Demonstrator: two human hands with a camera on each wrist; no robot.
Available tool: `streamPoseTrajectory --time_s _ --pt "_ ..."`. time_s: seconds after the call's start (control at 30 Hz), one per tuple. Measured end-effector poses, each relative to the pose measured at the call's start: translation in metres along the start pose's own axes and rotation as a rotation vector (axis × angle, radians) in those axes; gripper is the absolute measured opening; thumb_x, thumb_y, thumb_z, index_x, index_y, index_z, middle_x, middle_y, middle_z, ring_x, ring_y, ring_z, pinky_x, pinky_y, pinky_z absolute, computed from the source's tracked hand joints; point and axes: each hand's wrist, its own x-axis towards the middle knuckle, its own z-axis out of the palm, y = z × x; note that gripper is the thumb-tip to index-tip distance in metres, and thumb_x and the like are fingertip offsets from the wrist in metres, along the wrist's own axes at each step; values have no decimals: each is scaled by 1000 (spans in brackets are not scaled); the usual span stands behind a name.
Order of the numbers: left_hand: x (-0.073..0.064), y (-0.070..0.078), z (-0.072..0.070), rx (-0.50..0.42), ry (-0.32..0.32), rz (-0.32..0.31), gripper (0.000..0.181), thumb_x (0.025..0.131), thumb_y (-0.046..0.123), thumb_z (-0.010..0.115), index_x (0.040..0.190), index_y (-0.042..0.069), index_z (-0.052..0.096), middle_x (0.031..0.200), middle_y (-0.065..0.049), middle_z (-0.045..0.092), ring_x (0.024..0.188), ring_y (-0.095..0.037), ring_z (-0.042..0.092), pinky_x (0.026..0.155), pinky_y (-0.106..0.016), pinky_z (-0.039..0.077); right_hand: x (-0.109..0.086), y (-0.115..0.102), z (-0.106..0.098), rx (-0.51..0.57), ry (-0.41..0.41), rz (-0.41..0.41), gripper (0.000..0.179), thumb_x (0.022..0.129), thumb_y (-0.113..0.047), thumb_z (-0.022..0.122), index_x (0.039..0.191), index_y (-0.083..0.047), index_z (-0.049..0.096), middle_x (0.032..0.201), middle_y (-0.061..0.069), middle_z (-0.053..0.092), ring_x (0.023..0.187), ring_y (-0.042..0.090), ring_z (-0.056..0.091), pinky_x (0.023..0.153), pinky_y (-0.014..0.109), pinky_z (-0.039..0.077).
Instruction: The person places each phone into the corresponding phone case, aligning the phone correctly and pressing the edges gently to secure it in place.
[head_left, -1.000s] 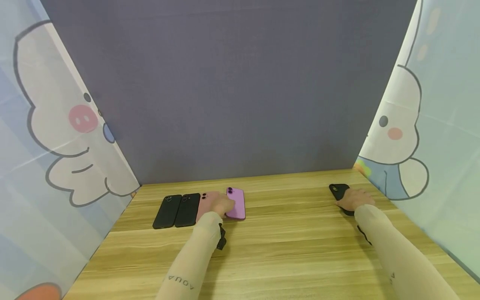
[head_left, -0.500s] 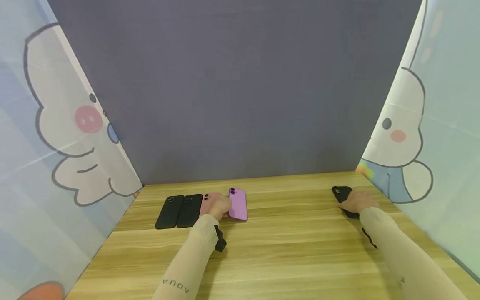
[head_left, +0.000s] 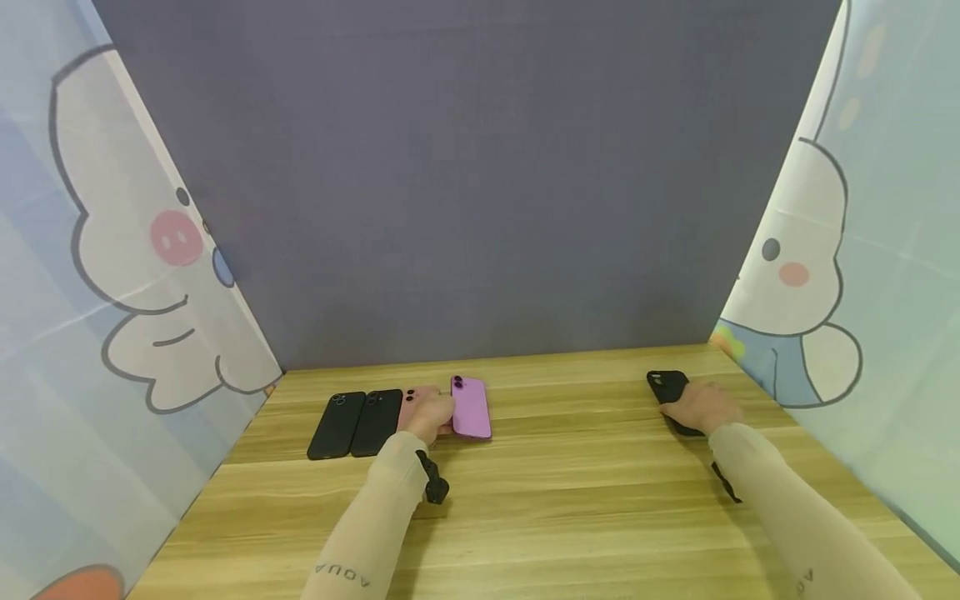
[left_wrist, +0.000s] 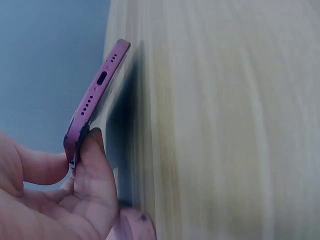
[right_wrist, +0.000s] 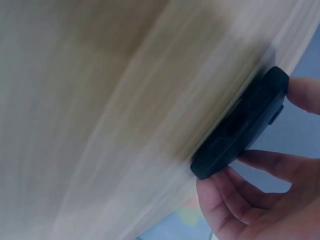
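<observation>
In the head view my left hand is at the near left side of a purple phone, which lies back up with its cameras at the far end. The left wrist view shows thumb and fingers pinching a corner of that phone, one side tilted up off the table. At the right, my right hand holds a black phone with a camera cutout at its far left corner. Its thumb and fingers grip opposite edges of the black phone in the right wrist view, where it is close above or on the wood.
Left of the purple phone, a pink phone lies partly under my left hand. Beside it two black phones lie in a row. A grey panel stands behind the wooden table, with cartoon-printed curtains at both sides.
The right hand has shifted the black phone a little to the left in the last half second. My left hand has moved slightly; the row of phones stays put.
</observation>
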Motion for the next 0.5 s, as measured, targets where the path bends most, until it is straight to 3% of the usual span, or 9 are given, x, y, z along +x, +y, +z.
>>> streamPoseTrajectory --time_s 0.07,0.13,0.2,0.4,0.5 --pt "-1 -1 -3 12 -13 -5 63 103 6 37 161 -2 13 152 -26 34 105 -31 54 78 -39 45 1 -4 1 9 15 -9 77 92 -55 61 119 17 61 116 46 55 99 60 58 77 64 51" --pt "-2 0 -6 42 -13 -14 64 103 7 37 162 0 11 157 -25 30 105 -31 55 75 -39 42 1 -8 3 22 29 -15 74 92 -55 62 113 16 64 111 42 60 92 55 62 73 62 53" --pt "-4 1 -8 65 -14 1 63 103 7 37 161 0 15 152 -26 36 101 -31 57 72 -37 41 2 -12 5 36 42 -24 70 91 -55 62 107 13 66 106 38 64 86 50 65 70 59 53" --pt "-9 3 -11 77 2 27 54 103 8 40 155 -2 33 122 -20 57 84 -27 61 64 -34 41 1 -28 13 75 67 -49 72 92 -54 63 111 15 65 111 39 62 88 50 64 71 59 53" --pt "-11 3 -12 60 11 25 41 102 9 40 140 0 50 100 -15 61 73 -23 59 59 -33 39 1 -40 14 96 73 -61 74 92 -53 64 118 16 62 117 40 60 95 54 62 75 61 53"
